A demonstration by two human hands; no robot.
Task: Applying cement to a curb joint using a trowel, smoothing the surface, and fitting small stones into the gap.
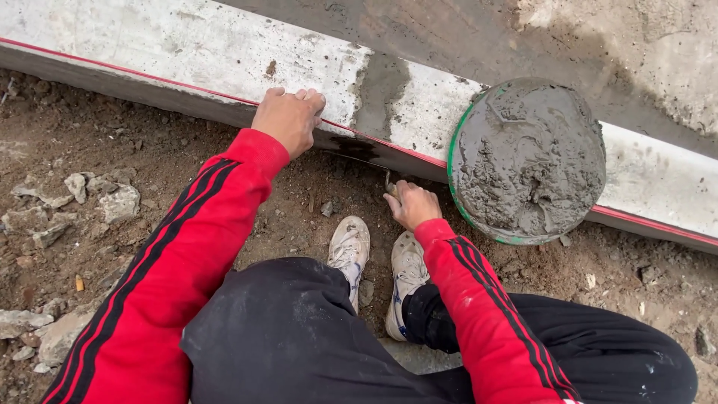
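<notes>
I squat on bare earth facing a long pale concrete kerb (187, 45) with a red line along its near edge. My left hand (289, 118), in a red sleeve with black stripes, rests on the kerb's near edge with the fingers curled over it. My right hand (411, 204) is low by the foot of the kerb, closed around a small metal tool (390, 183) whose tip points at the dark gap under the kerb. A green-rimmed pan of wet grey mortar (527, 161) sits on the kerb just right of my right hand.
My two dirty white shoes (350, 247) stand on the soil below the hands. Broken concrete lumps (120, 202) lie scattered at the left. A wet mortar patch (378, 93) marks the kerb top. Grey pavement lies beyond the kerb.
</notes>
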